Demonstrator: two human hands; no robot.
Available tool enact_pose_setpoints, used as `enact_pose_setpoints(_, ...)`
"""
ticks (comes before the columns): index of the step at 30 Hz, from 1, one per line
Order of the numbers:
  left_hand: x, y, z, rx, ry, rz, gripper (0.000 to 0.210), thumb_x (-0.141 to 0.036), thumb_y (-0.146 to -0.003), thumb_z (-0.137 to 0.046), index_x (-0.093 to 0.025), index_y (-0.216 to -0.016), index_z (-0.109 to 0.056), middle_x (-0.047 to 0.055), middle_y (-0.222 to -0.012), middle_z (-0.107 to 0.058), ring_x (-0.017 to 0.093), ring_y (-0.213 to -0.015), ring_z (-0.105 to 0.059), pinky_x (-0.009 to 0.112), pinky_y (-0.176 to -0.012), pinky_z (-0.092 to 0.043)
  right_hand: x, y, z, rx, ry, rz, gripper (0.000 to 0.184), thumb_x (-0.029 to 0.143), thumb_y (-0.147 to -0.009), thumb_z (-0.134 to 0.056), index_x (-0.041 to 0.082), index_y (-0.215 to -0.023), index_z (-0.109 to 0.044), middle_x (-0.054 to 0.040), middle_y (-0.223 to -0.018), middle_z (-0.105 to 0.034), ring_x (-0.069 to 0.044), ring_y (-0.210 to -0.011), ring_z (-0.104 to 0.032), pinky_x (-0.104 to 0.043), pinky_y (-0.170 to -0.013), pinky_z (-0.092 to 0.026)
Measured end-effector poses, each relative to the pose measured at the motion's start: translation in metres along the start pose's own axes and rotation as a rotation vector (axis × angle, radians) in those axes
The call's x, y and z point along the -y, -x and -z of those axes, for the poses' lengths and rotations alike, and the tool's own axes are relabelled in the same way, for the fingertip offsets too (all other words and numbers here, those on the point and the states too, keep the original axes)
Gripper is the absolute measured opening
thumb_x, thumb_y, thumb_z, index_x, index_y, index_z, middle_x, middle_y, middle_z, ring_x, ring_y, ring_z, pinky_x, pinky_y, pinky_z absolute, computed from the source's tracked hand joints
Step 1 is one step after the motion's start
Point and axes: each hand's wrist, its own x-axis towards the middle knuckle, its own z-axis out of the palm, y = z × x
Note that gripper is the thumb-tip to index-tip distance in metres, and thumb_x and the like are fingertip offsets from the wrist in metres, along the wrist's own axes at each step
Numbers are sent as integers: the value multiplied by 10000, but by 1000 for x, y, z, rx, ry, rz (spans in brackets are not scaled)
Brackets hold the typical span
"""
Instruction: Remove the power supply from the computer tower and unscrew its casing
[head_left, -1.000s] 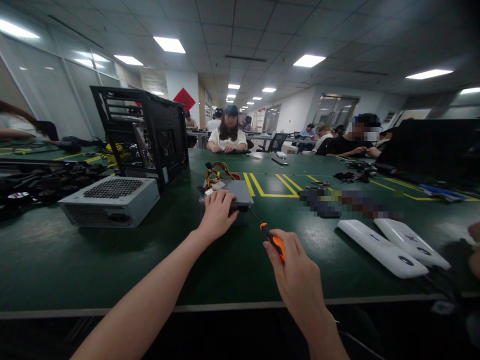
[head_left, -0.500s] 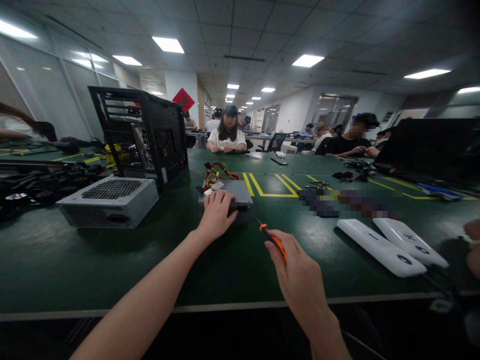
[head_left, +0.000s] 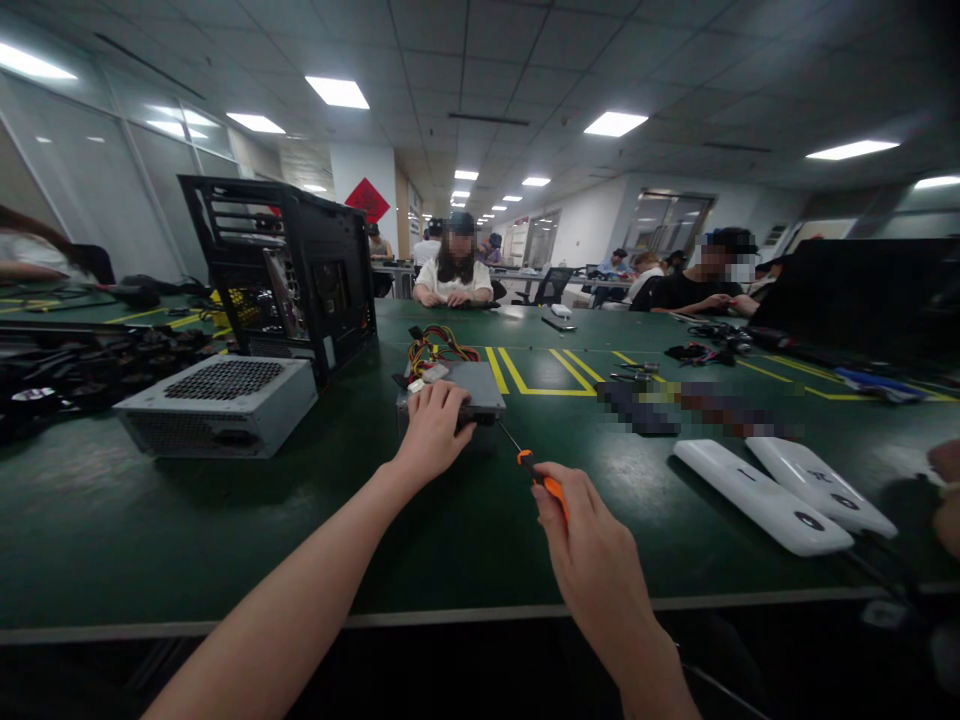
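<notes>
A grey computer power supply (head_left: 480,386) sits on the green table, with a bundle of coloured cables (head_left: 442,345) at its back. My left hand (head_left: 435,425) grips its near left part, fingers over the top and thumb at the front face. In my right hand (head_left: 592,535) is a screwdriver (head_left: 553,490) with an orange and black handle. Its thin shaft points up and left, and the tip meets the lower right front of the power supply. Whether the tip sits in a screw is too small to tell.
Left stand a second power supply (head_left: 225,400) and a black computer case (head_left: 300,270). Two white devices (head_left: 765,495) lie at the right, near a pixelated dark item (head_left: 637,408). A black monitor (head_left: 862,300) is further right. A person (head_left: 457,270) sits across the table (head_left: 465,560).
My right hand and the screwdriver handle have shifted very slightly left, and the fingers have turned a little on the handle. My left hand and the power supply stay in place.
</notes>
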Motion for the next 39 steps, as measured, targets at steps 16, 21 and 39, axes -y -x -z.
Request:
enact_pose_setpoints(16,1,0,-2,-7,9,-7,308,-256,-725,-567,-208,-1019,-489,66,-1072,-477,245,-1014,-400,393,-855,-307,-2,-2,-2,-62,-35,-7,276,353,-907,-310,161,-992,-488,-82,-888,-605,-175,-717,-636,-261,-531,-510)
enact_pose_setpoints(21,0,0,-2,-5,14,-6,306,-259,-729,-562,-208,-1021,-487,70,-1067,-477,247,-1010,-397,395,-860,-304,6,-1,-7,-20,-49,45,296,390,-899,-318,170,-873,-514,-115,-1020,-511,-146,-653,-610,-254,-483,-490)
enact_pose_setpoints(39,0,1,-1,-11,-16,-4,296,-263,-725,-564,-201,-1004,-488,64,-1061,-484,244,-996,-403,383,-835,-313,0,0,-39,149,-70,104,334,54,-809,-319,173,-1060,-505,-128,-1171,-484,-225,-1045,-534,-410,-845,-484)
